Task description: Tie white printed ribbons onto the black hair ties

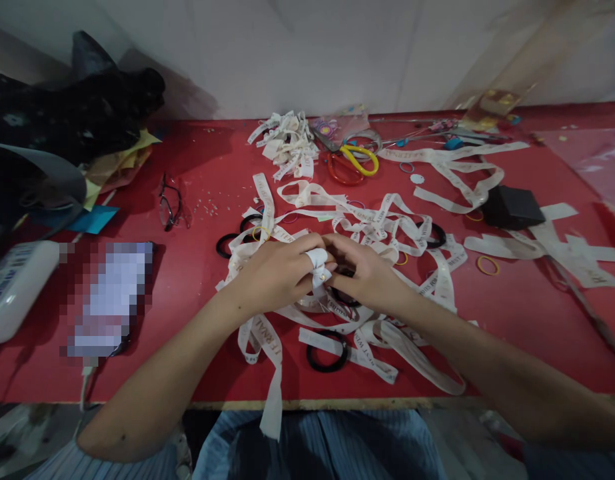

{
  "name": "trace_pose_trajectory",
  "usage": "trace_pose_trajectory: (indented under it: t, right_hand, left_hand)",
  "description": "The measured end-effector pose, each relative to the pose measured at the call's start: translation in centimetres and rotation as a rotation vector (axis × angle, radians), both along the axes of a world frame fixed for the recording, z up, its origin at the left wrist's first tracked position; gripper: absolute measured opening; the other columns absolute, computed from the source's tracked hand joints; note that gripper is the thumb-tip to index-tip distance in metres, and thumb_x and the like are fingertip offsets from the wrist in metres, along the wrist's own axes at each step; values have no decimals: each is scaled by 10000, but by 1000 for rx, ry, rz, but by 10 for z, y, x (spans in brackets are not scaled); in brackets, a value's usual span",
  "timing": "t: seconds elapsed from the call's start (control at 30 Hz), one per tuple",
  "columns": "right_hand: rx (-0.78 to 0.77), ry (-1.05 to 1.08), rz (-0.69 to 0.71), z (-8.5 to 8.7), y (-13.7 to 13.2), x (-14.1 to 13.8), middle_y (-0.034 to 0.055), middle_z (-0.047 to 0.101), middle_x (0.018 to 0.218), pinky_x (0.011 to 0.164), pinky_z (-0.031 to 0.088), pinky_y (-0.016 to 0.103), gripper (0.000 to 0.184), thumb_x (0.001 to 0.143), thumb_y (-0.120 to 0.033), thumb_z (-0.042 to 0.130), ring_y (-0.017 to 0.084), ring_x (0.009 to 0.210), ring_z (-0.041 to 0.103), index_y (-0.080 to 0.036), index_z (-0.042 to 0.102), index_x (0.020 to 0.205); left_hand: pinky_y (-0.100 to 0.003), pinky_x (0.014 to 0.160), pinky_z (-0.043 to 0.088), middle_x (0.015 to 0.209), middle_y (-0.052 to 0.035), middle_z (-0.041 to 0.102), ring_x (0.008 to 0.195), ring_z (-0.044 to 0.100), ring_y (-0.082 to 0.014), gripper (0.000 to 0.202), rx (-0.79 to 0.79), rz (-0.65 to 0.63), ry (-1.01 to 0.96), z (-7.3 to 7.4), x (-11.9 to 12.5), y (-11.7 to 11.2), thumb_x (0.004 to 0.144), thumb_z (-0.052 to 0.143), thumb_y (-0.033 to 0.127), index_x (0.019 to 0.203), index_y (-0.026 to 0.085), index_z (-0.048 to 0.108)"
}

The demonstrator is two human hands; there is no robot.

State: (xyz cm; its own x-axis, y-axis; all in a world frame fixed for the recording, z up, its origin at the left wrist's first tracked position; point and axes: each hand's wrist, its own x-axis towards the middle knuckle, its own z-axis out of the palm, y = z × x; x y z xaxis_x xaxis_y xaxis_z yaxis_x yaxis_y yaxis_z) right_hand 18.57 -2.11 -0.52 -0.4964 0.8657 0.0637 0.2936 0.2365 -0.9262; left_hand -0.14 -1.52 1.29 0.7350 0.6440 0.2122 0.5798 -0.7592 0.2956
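A folded white fabric ribbon [318, 259] is being pinched in the left hand [280, 270], above the middle of the red desk [187, 293]. The right hand [366, 265] is being held close against it, its fingers curled; its grip cannot be told. Tangled white printed ribbon strips [368, 215] are being partly covered, and a round black band [328, 369] is being crossed by one strip.

The left hand [280, 270] hides some ribbon [318, 259]; pixelation masks the phone screen [112, 293]; the edge crops a white box [23, 283].
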Motion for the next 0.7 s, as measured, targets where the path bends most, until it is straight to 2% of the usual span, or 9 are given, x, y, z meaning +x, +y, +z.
trace_pose_trajectory:
  t: [0.7]
  right_hand:
    - [1, -9, 1, 2, 0, 0, -4, 592, 849, 702, 490, 279, 262, 742, -123, 543, 163, 802, 604, -205, 507, 988]
  left_hand:
    - [-243, 614, 436, 1004, -60, 625, 772, 601, -128, 249, 6, 0, -5, 0, 0, 0, 951, 403, 277, 939, 163, 624]
